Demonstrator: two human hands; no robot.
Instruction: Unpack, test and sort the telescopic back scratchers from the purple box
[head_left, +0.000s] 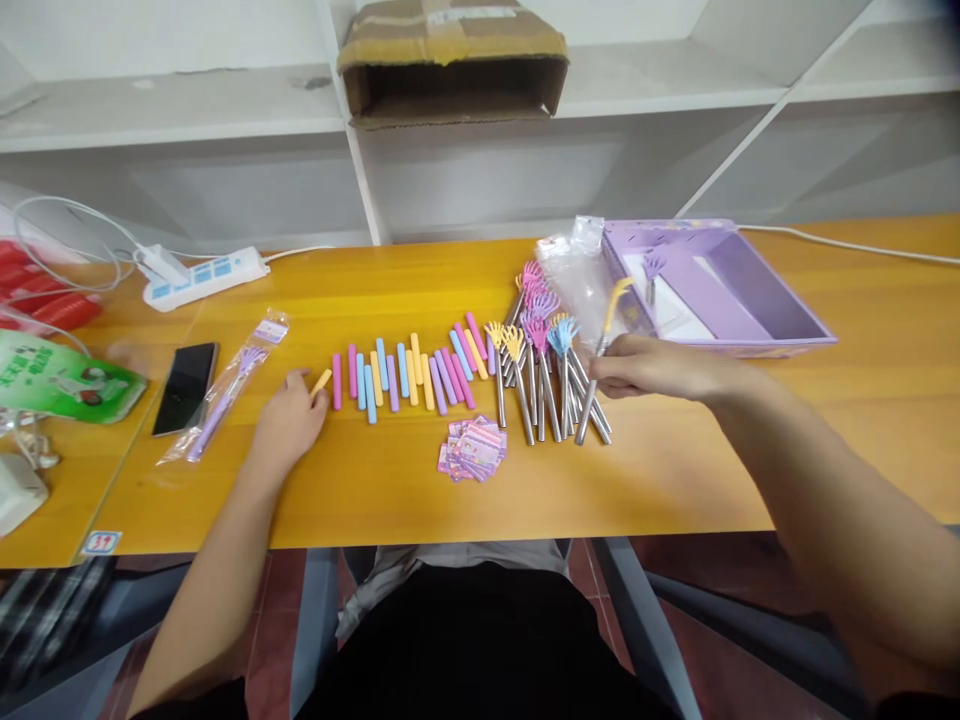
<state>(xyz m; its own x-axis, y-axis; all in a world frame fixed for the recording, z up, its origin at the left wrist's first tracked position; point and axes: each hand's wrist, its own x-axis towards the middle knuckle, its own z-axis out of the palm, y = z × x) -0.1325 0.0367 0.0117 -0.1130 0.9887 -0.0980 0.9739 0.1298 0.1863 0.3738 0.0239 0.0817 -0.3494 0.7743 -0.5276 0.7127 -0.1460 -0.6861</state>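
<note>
On the left, my left hand [291, 420] rests on the table, its fingers closed on a yellow handle tube [321, 383]. A row of coloured handle tubes [394, 383] in pink, blue, yellow and purple lies beside it. My right hand [637, 366] pinches a yellow back scratcher [615, 305] by its metal rod, hand-shaped end up. Just left of it lies a pile of back scratchers [551, 375] with pink, purple, yellow and blue heads and bare metal rods. Small printed cards [474, 447] are heaped in front of the tubes.
A purple box [780, 290] with a purple-headed scratcher inside stands back right, clear plastic bags [574, 270] beside it. On the left are a bagged purple back scratcher [225, 400], a phone [185, 388], a power strip [214, 280] and a green packet [67, 380]. A cardboard box [454, 45] sits on the shelf.
</note>
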